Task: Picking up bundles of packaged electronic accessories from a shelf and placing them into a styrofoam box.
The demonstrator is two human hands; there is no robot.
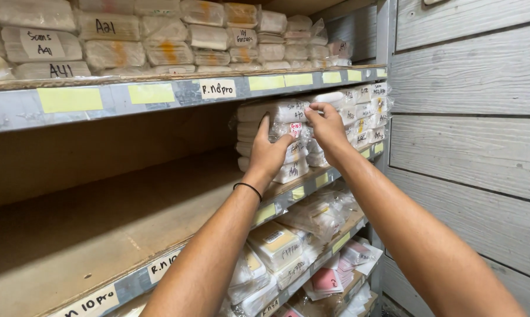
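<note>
While left hand (269,154) fingers spread on packet stack (288,141), right hand (326,126) pinching

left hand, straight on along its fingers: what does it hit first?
The left hand is already pressed on the stack of white wrapped packets on the middle shelf. Going on, it only pushes deeper into that stack. Depth behind is unclear.

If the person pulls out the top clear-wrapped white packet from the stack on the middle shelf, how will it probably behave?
The top clear-wrapped white packet looks flat and bundled, so it probably stays fairly stiff. Its glossy plastic wrap may be slippery; the left hand and right hand both steady the stack of white packets. Pulling it could drag neighbouring packets, since they lie tightly stacked.
</note>
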